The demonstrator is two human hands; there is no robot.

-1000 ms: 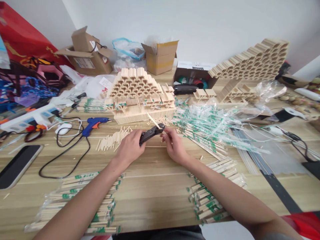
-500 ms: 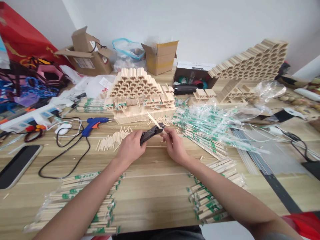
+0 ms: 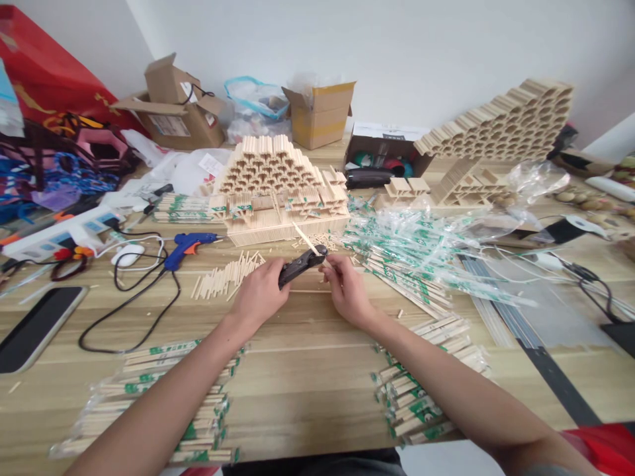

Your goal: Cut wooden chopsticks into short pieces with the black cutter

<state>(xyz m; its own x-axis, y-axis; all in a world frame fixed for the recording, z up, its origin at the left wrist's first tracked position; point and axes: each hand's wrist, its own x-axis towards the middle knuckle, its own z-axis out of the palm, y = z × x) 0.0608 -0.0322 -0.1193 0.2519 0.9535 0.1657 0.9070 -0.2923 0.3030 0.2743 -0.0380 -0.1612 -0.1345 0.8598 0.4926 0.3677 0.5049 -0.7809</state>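
Observation:
My left hand (image 3: 262,289) is wrapped round the handles of a black plier-like cutter (image 3: 300,266). The cutter's head sits across a thin wooden chopstick (image 3: 306,236) that slants up toward the back of the table. Close by on the right, my right hand (image 3: 346,285) pinches the near end of this chopstick with thumb and fingers. Short cut stick pieces (image 3: 225,276) lie in a loose row left of the hands, and small bits (image 3: 325,242) are scattered just beyond them. Behind stands a stepped model (image 3: 278,172) built from glued sticks.
Wrapped chopsticks lie in a left bundle (image 3: 149,403) and a right bundle (image 3: 421,396) under my forearms. A blue glue gun (image 3: 186,250) with a looping cord and a phone (image 3: 37,327) are at left. Torn wrappers (image 3: 411,238) spread at right, before another stick structure (image 3: 506,122).
Both hands, the cutter and the chopstick keep nearly the same position. The whole view has shifted very slightly; nothing was taken hold of or let go.

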